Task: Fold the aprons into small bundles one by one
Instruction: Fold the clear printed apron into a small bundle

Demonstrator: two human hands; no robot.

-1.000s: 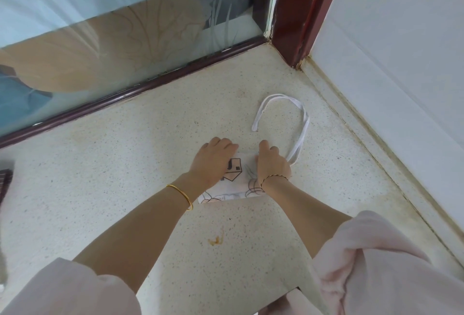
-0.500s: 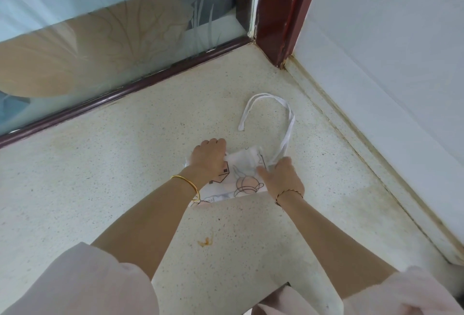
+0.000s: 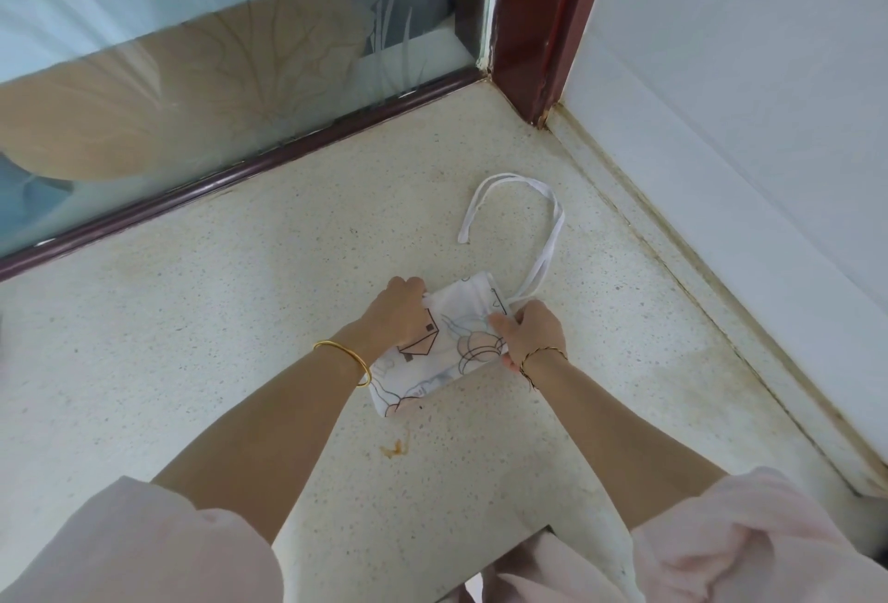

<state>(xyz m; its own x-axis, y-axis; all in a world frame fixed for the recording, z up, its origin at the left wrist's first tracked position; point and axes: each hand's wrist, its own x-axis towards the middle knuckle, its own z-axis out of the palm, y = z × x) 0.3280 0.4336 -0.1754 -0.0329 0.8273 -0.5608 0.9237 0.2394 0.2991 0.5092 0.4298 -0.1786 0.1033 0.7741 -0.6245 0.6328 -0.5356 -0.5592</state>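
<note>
A small stain [image 3: 396, 448] marks the floor [image 3: 216, 338] nearest the person. Just past it the apron [image 3: 449, 343] lies as a folded packet between both hands. The left hand [image 3: 401, 314] curls its fingers over the far-left edge. The right hand [image 3: 531, 333] pinches the right edge, thumb on top. The cloth looks thin, soft and light, and would likely spring open, so it is best held at the folds. Beyond, the strap [image 3: 552, 218] trails in a loose loop.
</note>
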